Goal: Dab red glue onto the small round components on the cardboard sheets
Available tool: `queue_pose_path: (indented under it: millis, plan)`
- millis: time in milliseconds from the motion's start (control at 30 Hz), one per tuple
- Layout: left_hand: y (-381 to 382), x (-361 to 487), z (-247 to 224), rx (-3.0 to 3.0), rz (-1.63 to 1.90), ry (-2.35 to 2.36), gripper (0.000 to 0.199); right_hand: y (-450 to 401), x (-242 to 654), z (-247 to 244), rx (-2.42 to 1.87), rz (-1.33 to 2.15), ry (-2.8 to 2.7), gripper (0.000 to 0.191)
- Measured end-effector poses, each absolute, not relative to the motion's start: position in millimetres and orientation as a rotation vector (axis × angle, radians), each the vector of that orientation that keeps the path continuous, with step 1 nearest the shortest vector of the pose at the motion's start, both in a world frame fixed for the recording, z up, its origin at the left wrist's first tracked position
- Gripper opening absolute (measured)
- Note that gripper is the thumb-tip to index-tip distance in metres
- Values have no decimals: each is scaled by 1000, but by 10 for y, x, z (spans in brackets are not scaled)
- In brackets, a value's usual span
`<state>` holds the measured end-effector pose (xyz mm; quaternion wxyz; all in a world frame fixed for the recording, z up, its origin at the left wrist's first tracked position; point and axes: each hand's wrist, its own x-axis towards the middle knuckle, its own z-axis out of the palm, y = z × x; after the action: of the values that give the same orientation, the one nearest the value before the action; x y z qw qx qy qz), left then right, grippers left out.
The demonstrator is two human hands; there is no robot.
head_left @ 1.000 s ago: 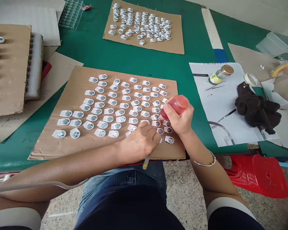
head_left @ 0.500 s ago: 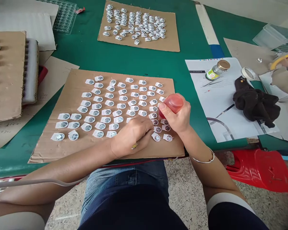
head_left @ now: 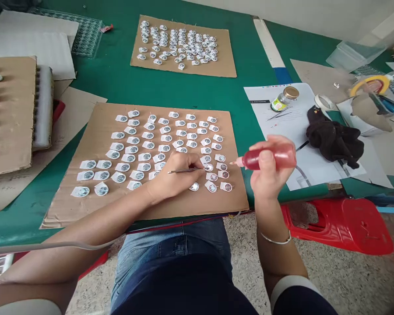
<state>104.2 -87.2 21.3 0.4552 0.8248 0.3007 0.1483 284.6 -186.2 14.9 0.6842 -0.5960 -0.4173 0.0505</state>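
Rows of small round silver pieces with white paper tabs [head_left: 137,175] sit on a cardboard sheet [head_left: 184,209]. My left hand [head_left: 175,177] rests over the lower right rows, pinching a thin metal tool [head_left: 184,170]; its tip is by a piece [head_left: 209,167] in the right-hand columns. My right hand [head_left: 268,177], off the board's right edge, grips a squeeze bottle of red liquid [head_left: 271,156] on its side, its narrow nozzle pointing left. Several pieces near the lower right corner, such as one piece [head_left: 223,174], show reddish lines.
A second cardboard sheet [head_left: 230,52] with similar pieces lies farther back. To the right are printed paper [head_left: 259,118], a gold-lidded jar [head_left: 284,98], black cloth [head_left: 335,140] and yellow tape [head_left: 381,83]. Stacked cardboard [head_left: 9,131] stands at left; a red stool [head_left: 364,227] is below.
My right hand has moved right, away from the board, and the bottle has turned so its nozzle points left. My left hand has shifted slightly up and left, with the tool more visible. The view has shifted somewhat.
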Motion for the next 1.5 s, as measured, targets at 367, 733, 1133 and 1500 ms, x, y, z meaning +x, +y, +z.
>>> queue_pose_path:
  millis: [367,733,1133,1500]
  plan:
    - [-844,1033,201,2009,354,772,9,-2016,2714,-112,-1525,-45,-933,15]
    - [-854,1023,188,1983,371,741,10,-2006,2680,-99,-1600,-35,-1051,16]
    - [-855,1011,197,1956,337,744,12,-1974,2656,-35,-1633,-86,-1121,14]
    - [-860,1023,235,1918,313,752,12,-2006,2643,-35,-1597,-108,-1181,14]
